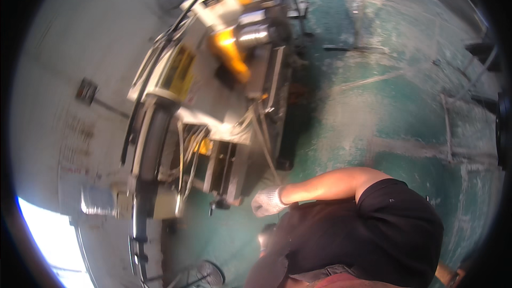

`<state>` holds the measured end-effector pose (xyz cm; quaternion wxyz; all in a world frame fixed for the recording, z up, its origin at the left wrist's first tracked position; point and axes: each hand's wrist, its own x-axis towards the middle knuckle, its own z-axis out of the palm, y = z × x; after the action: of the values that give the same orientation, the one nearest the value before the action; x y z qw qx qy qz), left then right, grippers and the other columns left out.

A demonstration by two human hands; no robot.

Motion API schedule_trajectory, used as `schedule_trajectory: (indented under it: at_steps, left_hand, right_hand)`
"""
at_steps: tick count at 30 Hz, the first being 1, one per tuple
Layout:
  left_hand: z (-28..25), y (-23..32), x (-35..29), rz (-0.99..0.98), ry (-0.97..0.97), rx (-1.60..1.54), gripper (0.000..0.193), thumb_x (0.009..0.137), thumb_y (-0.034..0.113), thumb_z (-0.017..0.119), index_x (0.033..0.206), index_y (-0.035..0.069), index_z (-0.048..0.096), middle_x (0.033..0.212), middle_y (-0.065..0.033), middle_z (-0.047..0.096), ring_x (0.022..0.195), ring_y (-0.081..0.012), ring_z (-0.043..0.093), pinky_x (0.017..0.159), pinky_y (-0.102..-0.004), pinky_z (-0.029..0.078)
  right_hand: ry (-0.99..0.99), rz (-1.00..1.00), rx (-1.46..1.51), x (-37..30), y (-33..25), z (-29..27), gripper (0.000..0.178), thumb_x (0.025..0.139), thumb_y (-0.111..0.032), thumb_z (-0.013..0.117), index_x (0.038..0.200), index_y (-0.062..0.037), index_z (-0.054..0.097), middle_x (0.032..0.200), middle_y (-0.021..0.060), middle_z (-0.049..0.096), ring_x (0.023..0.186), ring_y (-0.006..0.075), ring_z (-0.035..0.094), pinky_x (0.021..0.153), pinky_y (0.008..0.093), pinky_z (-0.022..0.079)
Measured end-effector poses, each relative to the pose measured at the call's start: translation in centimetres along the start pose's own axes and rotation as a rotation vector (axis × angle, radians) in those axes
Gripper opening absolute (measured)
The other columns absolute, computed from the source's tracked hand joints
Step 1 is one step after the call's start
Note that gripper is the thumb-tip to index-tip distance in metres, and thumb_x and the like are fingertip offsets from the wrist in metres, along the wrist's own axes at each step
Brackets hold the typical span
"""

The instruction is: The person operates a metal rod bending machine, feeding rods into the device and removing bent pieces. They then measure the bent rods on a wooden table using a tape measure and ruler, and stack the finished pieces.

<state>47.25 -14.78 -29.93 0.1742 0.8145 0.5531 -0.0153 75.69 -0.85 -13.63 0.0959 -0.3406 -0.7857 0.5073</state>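
My right arm reaches leftward across the front of my black shirt [352, 234]. On my right hand [268, 201] is a whitish knit glove; its fingers look curled in, and whatever they may hold is hidden. Just left of that glove, a small dark handle [218, 205] sticks out from the lower end of a machine [229, 173], with a gap between hand and handle. A small pale patch beside the shirt may be part of my left hand [262, 239], whose fingers I cannot make out.
Cream machines with blurred orange parts [230, 53] and shiny metal cylinders [253, 34] line the left side. A dark upright column [146, 149] stands nearer the pale wall [80, 128]. Green worn floor [346, 133] spreads to the right. A round-based stand [210, 273] is at lower left.
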Motion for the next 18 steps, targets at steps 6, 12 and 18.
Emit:
schedule_trajectory:
  at_steps: [6,12,18]
  left_hand:
    - [-1.6,2.6,24.8,-0.232,-0.126,-0.704,0.014,0.098,0.017,0.069,0.105,0.006,0.074,0.103,-0.0091,0.076,0.094,-0.0214,0.075,0.084,-0.0362,0.061]
    - [-2.8,24.9,45.8,-0.335,-0.401,-1.260,0.034,0.099,0.010,0.065,0.131,-0.001,0.071,0.121,-0.0167,0.078,0.104,-0.0274,0.077,0.083,-0.0377,0.063]
    - [-4.4,50.0,53.2,0.685,-0.514,-0.219,0.038,0.096,0.033,0.068,0.119,0.004,0.076,0.123,-0.0217,0.076,0.113,-0.0387,0.074,0.093,-0.0511,0.058]
  right_hand:
    - [0.433,0.101,0.085,-11.4,3.6,-11.8,0.032,0.101,-0.036,0.070,0.121,-0.0124,0.078,0.113,0.0153,0.081,0.108,0.0390,0.075,0.096,0.0469,0.058]
    - [0.769,0.304,0.057,-22.4,10.9,-22.8,0.034,0.102,-0.038,0.069,0.123,-0.0133,0.077,0.117,0.0158,0.080,0.111,0.0392,0.075,0.100,0.0475,0.058]
    - [1.043,0.561,-0.049,-33.7,23.3,-33.8,0.035,0.102,-0.039,0.067,0.122,-0.0133,0.080,0.122,0.0154,0.079,0.115,0.0373,0.075,0.101,0.0454,0.059]
